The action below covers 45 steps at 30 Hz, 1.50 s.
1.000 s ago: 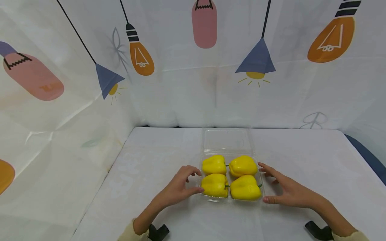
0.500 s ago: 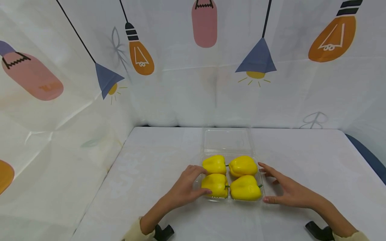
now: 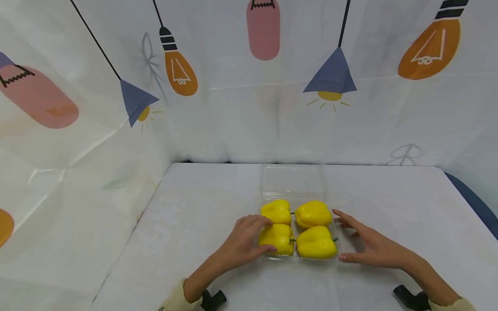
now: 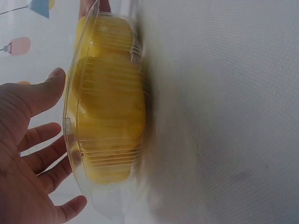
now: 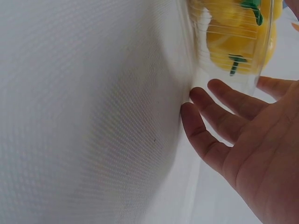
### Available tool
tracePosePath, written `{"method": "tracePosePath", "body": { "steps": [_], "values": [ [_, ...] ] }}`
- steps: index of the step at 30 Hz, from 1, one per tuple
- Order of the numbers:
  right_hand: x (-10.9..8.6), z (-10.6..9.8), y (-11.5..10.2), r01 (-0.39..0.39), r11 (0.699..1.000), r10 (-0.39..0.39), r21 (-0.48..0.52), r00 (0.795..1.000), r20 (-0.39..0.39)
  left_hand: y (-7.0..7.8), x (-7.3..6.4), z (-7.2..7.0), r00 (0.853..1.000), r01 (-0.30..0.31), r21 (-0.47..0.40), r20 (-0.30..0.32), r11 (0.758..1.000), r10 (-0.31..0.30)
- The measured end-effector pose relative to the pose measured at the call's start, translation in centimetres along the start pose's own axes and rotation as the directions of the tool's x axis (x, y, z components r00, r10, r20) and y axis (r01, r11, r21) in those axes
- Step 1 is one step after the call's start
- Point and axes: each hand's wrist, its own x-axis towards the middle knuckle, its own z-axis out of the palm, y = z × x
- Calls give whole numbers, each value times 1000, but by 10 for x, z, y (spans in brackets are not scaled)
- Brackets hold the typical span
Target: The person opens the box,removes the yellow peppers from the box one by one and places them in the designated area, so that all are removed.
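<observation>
A clear plastic clamshell container (image 3: 294,179) lies with its lid folded back, its base holding several yellow bell peppers with green stems. My left hand (image 3: 246,239) reaches in from the left, thumb and fingers spread over the front left bell pepper (image 3: 277,239). In the left wrist view, that hand is above the container's rim, its thumb apart from the fingers. My right hand (image 3: 371,246) stays by the container's right side, fingers spread beside the front right bell pepper (image 3: 317,242) and holding nothing. Behind these sit the back left bell pepper (image 3: 276,211) and back right bell pepper (image 3: 313,214).
The white-covered table (image 3: 393,194) ends at a back edge against a white curtain (image 3: 241,125) printed with lamps and bulbs. A dark blue surface (image 3: 472,203) shows past the table's right edge.
My left hand has moved rightward, from the container's left edge to over the front left bell pepper. The right hand and the container keep their places.
</observation>
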Motion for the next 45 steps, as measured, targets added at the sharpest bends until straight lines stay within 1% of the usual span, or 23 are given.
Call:
{"method": "tracePosePath", "body": {
  "steps": [7,17,24,32,38,45],
  "values": [
    [1,-2,-2,-2,1000,2,-7,1000,4,1,2,2,1000,-1,32,26,999,0],
    [0,0,-1,4,1000,-4,3,1000,7,3,3,4,999,15,58,51,998,-18],
    [0,0,-3,-10,1000,10,-2,1000,11,6,5,2,993,54,76,97,996,-62],
    [-1,-2,-6,-5,1000,5,-6,1000,4,8,6,1,985,83,81,144,993,-94],
    [-1,-2,-5,1,1000,-1,-2,1000,2,8,7,1,988,82,59,125,995,-89],
    [0,-2,-3,2,1000,-2,-5,1000,10,7,8,0,995,45,52,89,998,-50]
  ]
}}
